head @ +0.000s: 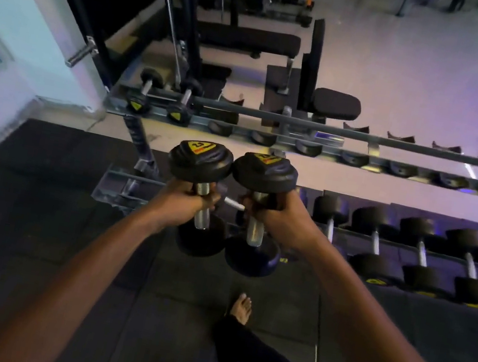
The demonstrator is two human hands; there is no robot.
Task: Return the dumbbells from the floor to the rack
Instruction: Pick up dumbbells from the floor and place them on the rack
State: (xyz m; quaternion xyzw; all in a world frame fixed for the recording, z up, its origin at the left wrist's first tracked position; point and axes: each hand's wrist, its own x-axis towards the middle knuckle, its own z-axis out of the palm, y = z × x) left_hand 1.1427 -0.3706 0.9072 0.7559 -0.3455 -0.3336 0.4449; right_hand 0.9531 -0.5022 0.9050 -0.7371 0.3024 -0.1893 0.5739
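Note:
I hold two black dumbbells with yellow end labels, one in each hand, side by side in front of the rack. My left hand [187, 203] grips the metal handle of the left dumbbell [200, 159]. My right hand [276, 216] grips the handle of the right dumbbell [266, 171]. Both dumbbells are tilted, far heads up and almost touching. The grey rack [351, 134] runs across the view just beyond them. Its top tier holds two small dumbbells [158, 96] at the left end, with bare black cradles to their right. The lower tier [419, 254] carries several larger dumbbells to the right of my hands.
Dark rubber mats [47, 227] cover the floor under me, and my bare foot [242, 307] stands below the dumbbells. Behind the rack are black benches [247, 38] and a padded seat [336, 103]. A pale wall with a mirror [7, 22] closes the left side.

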